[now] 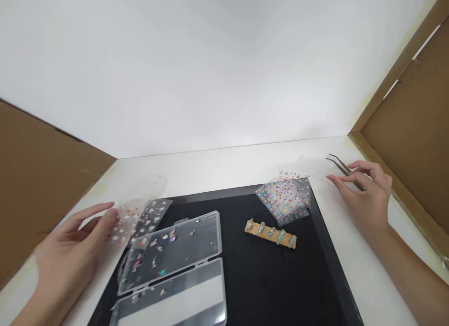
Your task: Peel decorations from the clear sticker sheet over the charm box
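My right hand [368,190], right of the black tray [270,284], grips metal tweezers [338,164] whose curved tips are apart and point up and left. At the left, my left hand [75,242] has its thumb and index finger at the edge of a clear sticker sheet [128,220]; whether it pinches the sheet is hard to tell. On the tray lies a tan strip [270,235] bearing several glossy, decorated nail tips. An open clear plastic case [175,251] with scattered small charms rests left of the strip.
Several overlapping sticker sheets [286,197] lie across the tray's back right corner. A dark-looking sheet with white motifs [152,216] overlaps its back left edge. Cardboard panels [45,176] flank both sides, and a white wall [224,73] stands behind.
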